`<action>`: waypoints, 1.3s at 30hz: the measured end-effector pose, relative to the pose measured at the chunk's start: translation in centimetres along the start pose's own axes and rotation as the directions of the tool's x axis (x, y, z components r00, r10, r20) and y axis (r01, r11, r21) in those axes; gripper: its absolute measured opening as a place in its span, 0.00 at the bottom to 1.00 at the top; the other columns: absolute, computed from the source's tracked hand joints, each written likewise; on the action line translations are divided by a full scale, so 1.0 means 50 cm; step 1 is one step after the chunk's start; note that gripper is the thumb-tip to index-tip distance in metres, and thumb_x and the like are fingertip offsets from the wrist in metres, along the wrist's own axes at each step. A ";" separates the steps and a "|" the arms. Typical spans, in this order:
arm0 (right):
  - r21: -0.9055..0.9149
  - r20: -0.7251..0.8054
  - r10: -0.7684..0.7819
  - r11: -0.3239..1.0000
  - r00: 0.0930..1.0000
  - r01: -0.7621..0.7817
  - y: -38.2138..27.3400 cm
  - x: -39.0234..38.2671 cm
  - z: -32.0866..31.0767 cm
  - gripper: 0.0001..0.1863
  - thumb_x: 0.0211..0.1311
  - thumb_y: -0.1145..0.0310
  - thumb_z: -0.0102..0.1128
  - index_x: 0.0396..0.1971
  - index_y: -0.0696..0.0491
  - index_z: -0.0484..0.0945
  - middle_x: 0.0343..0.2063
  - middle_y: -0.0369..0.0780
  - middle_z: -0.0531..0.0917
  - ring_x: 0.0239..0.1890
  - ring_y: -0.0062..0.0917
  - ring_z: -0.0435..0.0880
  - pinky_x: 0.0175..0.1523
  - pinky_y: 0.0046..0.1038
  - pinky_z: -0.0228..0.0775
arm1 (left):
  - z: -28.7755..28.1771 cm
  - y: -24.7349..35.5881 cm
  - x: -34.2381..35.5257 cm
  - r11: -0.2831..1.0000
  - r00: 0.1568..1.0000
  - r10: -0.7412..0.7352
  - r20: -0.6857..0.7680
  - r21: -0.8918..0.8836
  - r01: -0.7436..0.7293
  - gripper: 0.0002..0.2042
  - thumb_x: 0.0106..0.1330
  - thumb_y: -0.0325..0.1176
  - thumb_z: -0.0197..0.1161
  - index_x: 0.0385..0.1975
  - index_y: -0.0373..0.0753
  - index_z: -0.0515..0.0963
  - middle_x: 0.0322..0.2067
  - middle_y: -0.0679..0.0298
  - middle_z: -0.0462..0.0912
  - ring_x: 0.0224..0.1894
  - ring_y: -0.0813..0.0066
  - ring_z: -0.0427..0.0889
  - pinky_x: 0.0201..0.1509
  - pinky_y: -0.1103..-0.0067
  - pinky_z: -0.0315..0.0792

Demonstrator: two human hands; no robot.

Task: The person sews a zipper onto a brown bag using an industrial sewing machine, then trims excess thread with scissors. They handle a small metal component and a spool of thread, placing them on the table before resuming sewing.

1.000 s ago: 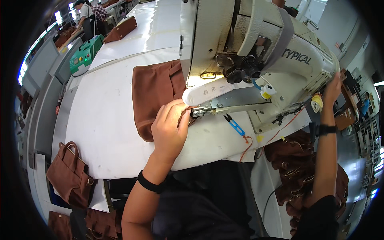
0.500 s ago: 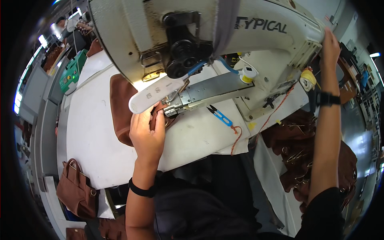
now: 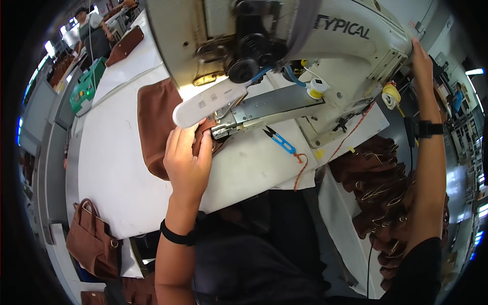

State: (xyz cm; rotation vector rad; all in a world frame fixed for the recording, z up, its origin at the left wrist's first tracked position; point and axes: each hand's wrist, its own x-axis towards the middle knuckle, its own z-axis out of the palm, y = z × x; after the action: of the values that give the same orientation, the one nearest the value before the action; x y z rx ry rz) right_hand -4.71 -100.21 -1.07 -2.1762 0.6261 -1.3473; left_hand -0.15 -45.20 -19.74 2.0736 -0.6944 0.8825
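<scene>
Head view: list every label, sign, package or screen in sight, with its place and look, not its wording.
Maker's lettering: dark capitals across the cream sewing machine arm, upper right.
Pale tab: rounded, white-grey, small grey marks, just above the left hand.
Green box: upper left by the white table, green with white patches.
No screens can be made out.

My left hand [image 3: 187, 158] covers the edge of the brown leather piece [image 3: 156, 122], and my fingertips vanish under the sewing machine [image 3: 284, 46] arm. The needle is out of sight behind the white guard [image 3: 208, 104]. My right hand [image 3: 422, 56] wraps the machine's far end, fingers unseen. The machine's top is cut off by the upper edge.
</scene>
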 end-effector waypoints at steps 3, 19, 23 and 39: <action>0.025 -0.273 -0.194 0.978 0.942 0.209 -0.063 -0.116 -0.028 0.23 0.76 0.54 0.54 0.56 0.56 0.82 0.37 0.34 0.84 0.38 0.17 0.77 0.47 0.20 0.70 | 0.000 -0.012 -0.008 0.999 0.999 -0.007 -0.048 0.035 0.009 0.15 0.62 0.21 0.66 0.49 0.35 0.82 0.43 0.60 0.85 0.35 0.71 0.77 0.40 0.77 0.73; 0.393 0.919 -0.193 0.396 0.343 -0.830 -0.423 -0.613 0.220 0.15 0.71 0.69 0.49 0.48 0.61 0.80 0.19 0.37 0.78 0.17 0.14 0.71 0.23 0.18 0.63 | -0.023 -0.021 0.003 0.981 0.996 0.031 0.086 0.186 -0.047 0.16 0.62 0.22 0.61 0.50 0.38 0.83 0.46 0.61 0.85 0.45 0.60 0.82 0.50 0.70 0.77; 0.363 0.924 -0.192 0.714 0.331 -0.599 -0.398 -0.646 0.203 0.15 0.74 0.69 0.49 0.53 0.59 0.79 0.23 0.36 0.81 0.22 0.14 0.77 0.27 0.17 0.68 | -0.080 -0.079 0.000 0.932 0.989 0.101 0.111 0.337 -0.133 0.16 0.58 0.21 0.59 0.45 0.40 0.85 0.42 0.65 0.84 0.43 0.63 0.79 0.49 0.70 0.74; 0.342 0.772 -0.254 0.939 0.582 -0.045 -0.237 -0.825 0.260 0.05 0.62 0.69 0.63 0.35 0.53 0.85 0.20 0.40 0.82 0.20 0.29 0.81 0.28 0.30 0.72 | -0.164 0.098 -0.200 0.881 0.769 -0.249 0.589 -0.192 0.432 0.11 0.66 0.27 0.67 0.48 0.36 0.82 0.43 0.54 0.85 0.38 0.60 0.86 0.44 0.74 0.80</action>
State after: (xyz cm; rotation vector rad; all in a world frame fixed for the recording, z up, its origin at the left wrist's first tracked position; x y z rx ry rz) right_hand -8.18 -63.43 -26.53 -2.2390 -0.1044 -0.3083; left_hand -12.62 -39.54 -21.48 2.0606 -0.6558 -0.0628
